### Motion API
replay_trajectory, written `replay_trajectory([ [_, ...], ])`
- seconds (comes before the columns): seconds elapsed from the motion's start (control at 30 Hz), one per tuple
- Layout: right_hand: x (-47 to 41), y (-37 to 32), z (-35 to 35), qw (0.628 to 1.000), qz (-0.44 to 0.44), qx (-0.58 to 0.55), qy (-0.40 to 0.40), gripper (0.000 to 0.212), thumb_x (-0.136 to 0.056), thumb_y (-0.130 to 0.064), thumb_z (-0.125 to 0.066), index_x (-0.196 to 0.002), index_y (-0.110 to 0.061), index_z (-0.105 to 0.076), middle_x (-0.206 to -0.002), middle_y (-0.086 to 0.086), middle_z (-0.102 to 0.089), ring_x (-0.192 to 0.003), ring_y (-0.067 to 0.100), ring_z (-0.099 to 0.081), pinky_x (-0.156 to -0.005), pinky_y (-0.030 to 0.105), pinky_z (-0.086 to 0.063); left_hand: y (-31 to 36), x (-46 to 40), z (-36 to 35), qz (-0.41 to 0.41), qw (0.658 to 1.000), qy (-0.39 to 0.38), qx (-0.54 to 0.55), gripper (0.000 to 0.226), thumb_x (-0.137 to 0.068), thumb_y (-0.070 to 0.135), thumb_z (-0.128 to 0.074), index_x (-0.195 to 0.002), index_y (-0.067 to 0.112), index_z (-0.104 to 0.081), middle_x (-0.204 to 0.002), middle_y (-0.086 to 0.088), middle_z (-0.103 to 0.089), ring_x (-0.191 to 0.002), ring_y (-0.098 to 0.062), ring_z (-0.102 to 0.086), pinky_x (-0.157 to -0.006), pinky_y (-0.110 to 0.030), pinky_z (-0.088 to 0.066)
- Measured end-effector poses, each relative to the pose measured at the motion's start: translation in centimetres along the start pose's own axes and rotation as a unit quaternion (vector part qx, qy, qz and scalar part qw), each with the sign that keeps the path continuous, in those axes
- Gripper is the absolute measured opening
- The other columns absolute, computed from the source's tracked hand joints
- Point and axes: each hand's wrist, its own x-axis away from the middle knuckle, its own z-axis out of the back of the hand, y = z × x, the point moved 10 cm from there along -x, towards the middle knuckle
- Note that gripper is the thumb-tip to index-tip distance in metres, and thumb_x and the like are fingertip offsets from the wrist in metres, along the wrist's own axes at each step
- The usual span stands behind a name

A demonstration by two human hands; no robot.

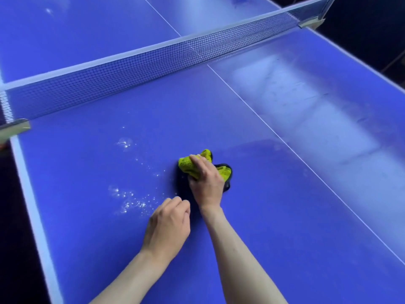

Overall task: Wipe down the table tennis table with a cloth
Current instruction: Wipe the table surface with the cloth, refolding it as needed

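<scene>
**Wiping Near the White Specks**

Mid-wipe, by the look of it. Right hand (205, 185) pressed down on a bunched cloth (190, 166), fingers curled over the top and clamped on it. Cloth sitting on the blue table (285, 249), on the near side of the net (131, 73), about halfway between the net and the near edge, closer to the left edge than the right. Left hand (168, 224) just beside the right wrist, fingers loosely curled, holding nothing, hovering over or lightly touching the top; hard to tell which.

Cloth fuzzy and soft, bright yellow-green on one side, dark on the other, all scrunched into a lump. Table top flat, smooth and a bit shiny, with a thin white line (306, 159) down the middle and a pale white band (28, 194) along the left edge. Net made of tiny black squares with a white strip on top, held by a metal clamp (15, 128) at the left edge.

White specks (129, 200) scattered like crumbs or drops just left of the cloth, toward the left edge. More specks (125, 143) closer to the net. Pale, cloudy streaks (306, 106) on the right half, maybe dust or glare.

Next move, most likely: slide the cloth left over the specks, pressing flat so nothing gets missed. Then on to the cloudy right half. Plenty left to wipe, probably
</scene>
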Motion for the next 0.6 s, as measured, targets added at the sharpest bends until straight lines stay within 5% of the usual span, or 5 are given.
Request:
replay_trajectory([
  [0.23,4.5,-9.0,-5.5,0.986,0.079,-0.052,-0.14,0.068,-0.068,-0.001,-0.068,-0.128,-0.033,-0.071,-0.128,-0.014,-0.071,-0.109,0.011,-0.068,-0.085,0.026,-0.054,-8.5,4.2,6.5,0.057,0.994,0.048,-0.083,0.023,-0.086,0.018,-0.035,-0.066,0.021,-0.046,-0.065,0.006,-0.043,-0.062,-0.021,-0.048,-0.048,-0.028,-0.031],
  [0.37,-1.5,-4.0,1.1,0.996,0.008,-0.073,-0.05,0.071,-0.07,0.008,-0.067,-0.129,-0.032,-0.071,-0.123,-0.013,-0.072,-0.108,0.007,-0.069,-0.092,0.028,-0.055,-10.4,4.6,7.5,0.068,0.992,0.036,-0.099,0.029,-0.08,-0.001,-0.061,-0.066,0.02,-0.047,-0.064,0.007,-0.043,-0.06,-0.019,-0.046,-0.05,-0.027,-0.031],
  [0.5,-8.2,4.1,8.9,0.995,-0.073,-0.016,0.06,0.068,-0.074,0.002,-0.063,-0.133,-0.033,-0.067,-0.115,-0.009,-0.076,-0.103,0.009,-0.072,-0.091,0.034,-0.058,-11.1,4.7,7.0,0.076,0.993,0.018,-0.091,0.033,-0.077,-0.002,-0.066,-0.066,0.021,-0.046,-0.063,0.008,-0.044,-0.059,-0.018,-0.046,-0.052,-0.024,-0.028],
  [0.6,-9.3,8.6,10.5,0.986,-0.148,0.03,0.064,0.061,-0.071,-0.002,-0.064,-0.124,-0.031,-0.069,-0.109,-0.008,-0.078,-0.103,0.02,-0.072,-0.088,0.031,-0.057,-11.8,4.9,6.4,0.081,0.993,0.013,-0.08,0.032,-0.076,-0.002,-0.068,-0.067,0.021,-0.047,-0.063,0.009,-0.044,-0.059,-0.017,-0.046,-0.051,-0.02,-0.022],
])
